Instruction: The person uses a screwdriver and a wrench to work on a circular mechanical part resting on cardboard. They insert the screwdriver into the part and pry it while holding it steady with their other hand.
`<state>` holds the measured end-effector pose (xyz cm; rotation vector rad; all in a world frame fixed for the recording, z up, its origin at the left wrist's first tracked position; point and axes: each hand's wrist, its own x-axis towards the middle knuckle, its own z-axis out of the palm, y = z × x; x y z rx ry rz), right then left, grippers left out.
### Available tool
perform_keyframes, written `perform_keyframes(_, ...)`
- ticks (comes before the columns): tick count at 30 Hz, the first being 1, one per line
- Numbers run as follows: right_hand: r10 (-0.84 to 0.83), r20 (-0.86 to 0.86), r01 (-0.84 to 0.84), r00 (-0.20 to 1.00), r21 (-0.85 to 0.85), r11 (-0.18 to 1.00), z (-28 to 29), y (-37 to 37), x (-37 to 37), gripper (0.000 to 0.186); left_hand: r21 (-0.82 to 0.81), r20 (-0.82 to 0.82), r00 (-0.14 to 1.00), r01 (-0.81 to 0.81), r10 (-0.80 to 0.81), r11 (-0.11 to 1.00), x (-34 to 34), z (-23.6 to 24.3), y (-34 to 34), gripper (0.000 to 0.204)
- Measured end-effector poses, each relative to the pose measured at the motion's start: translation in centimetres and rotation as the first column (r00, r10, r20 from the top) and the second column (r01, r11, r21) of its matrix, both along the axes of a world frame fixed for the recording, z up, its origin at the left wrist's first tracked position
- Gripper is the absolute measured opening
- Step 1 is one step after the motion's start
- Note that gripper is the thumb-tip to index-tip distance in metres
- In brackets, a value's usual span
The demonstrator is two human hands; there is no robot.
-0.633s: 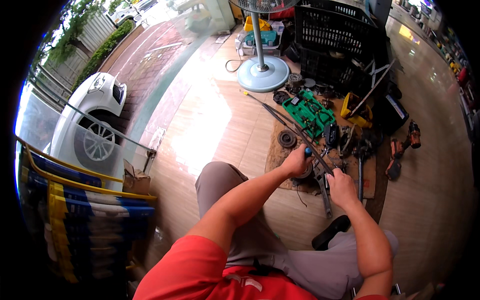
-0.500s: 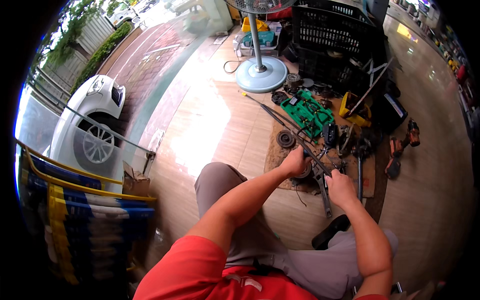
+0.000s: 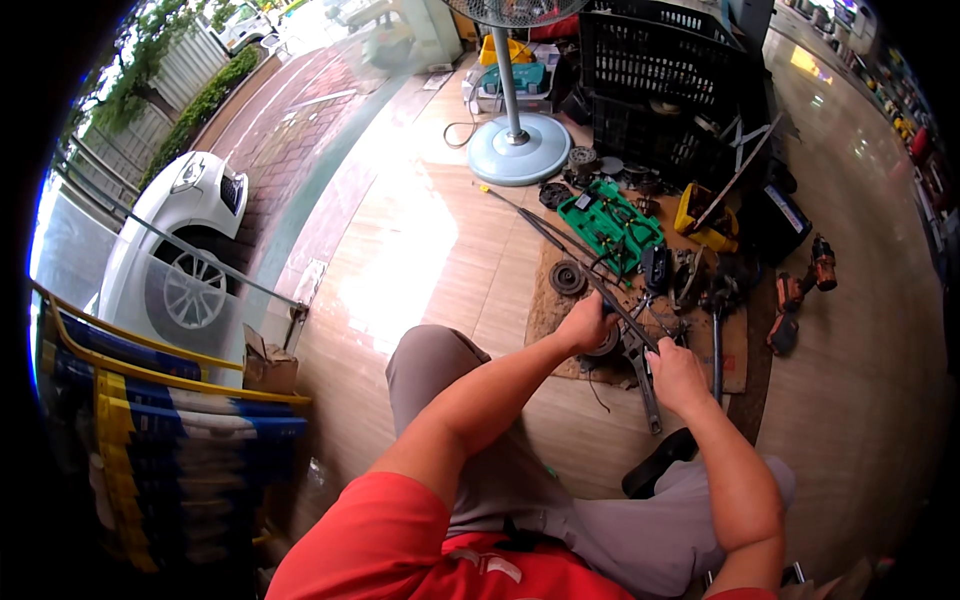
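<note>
Both my hands are closed on one long, thin, dark strip (image 3: pixel 624 316), which slants down to the right; whether it is a cable or a flat bar I cannot make out. My left hand (image 3: pixel 585 322) grips it near the round metal parts, its fingers partly hidden. Lower and to the right, my right hand (image 3: pixel 680 374) pinches its near end. Beneath the hands a grey metal arm-shaped part (image 3: pixel 645 385) lies on a brown cardboard sheet (image 3: pixel 545 322). A round ribbed metal wheel (image 3: pixel 567 278) rests just beyond my left hand.
A green tool case (image 3: pixel 606 235), a yellow container (image 3: pixel 700 225) and a long-handled tool (image 3: pixel 717 350) lie ahead. An orange-and-black power tool (image 3: pixel 788 292) is at the right. Farther off stand a fan base (image 3: pixel 520 155) and black crates (image 3: pixel 650 62). Blue-and-yellow racking (image 3: pixel 200 420) is at the left.
The whole view has shifted very slightly. Both hands keep their grip on the dark strip in nearly the same place.
</note>
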<state>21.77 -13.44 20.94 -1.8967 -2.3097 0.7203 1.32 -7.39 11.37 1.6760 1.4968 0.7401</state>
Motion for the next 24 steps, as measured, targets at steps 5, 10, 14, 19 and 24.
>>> perform_keyframes(5, 0.0, 0.016, 0.001, 1.0, -0.042, 0.999, 0.1, 0.0, -0.2, 0.025, 0.017, 0.025, 1.0, -0.001, 0.001, 1.0, 0.1, -0.1, -0.1, 0.037)
perform_keyframes(10, 0.002, -0.02, -0.003, 1.0, -0.037, 0.999, -0.3, 0.0, -0.1, 0.025, 0.022, -0.02, 1.0, 0.011, -0.01, 1.0, -0.1, -0.4, 0.0, 0.037)
perform_keyframes(14, -0.032, -0.109, 0.031, 0.994, -0.008, 0.999, -0.4, -0.1, 0.0, 0.023, -0.015, 0.004, 1.0, 0.012, -0.012, 1.0, 0.1, 0.5, 0.0, 0.038)
perform_keyframes(19, -0.002, -0.076, 0.002, 0.997, -0.001, 1.0, 0.3, 0.1, -0.4, 0.022, 0.006, -0.017, 1.0, -0.003, 0.003, 1.0, -0.2, -0.2, 0.0, 0.039)
perform_keyframes(24, -0.024, -0.125, 0.027, 0.992, 0.019, 0.999, 0.3, 0.0, -0.2, 0.023, -0.011, 0.023, 1.0, 0.005, -0.005, 1.0, 0.3, 0.7, 0.0, 0.04)
